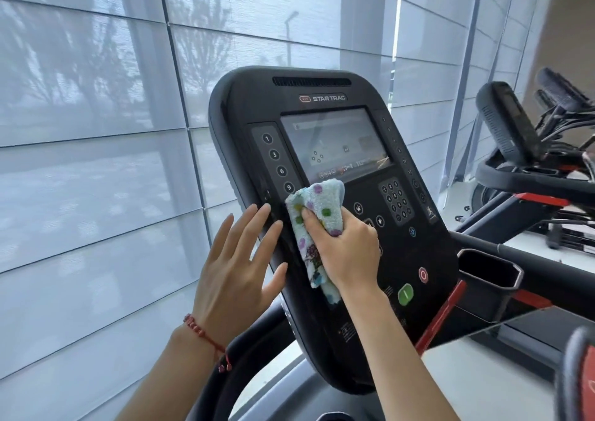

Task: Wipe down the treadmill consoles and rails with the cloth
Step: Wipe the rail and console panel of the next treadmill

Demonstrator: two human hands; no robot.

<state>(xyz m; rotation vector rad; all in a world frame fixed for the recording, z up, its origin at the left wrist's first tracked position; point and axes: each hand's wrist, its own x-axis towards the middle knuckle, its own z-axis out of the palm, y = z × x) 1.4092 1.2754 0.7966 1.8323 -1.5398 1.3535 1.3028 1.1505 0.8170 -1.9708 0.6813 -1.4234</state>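
Right hand [346, 253] clenching dotted terry cloth [317, 227], pressing it on Star Trac console [322, 98] below screen [335, 143]. Left hand [238, 266] splayed, empty, bracing console edge. Cloth looking soft, light, floppy; bunching mid-fold suits grip.

The right grip [346, 250] presses the dotted cloth [317, 214] against the console [338, 92]; the left grip [238, 259] rests flat just beside it.
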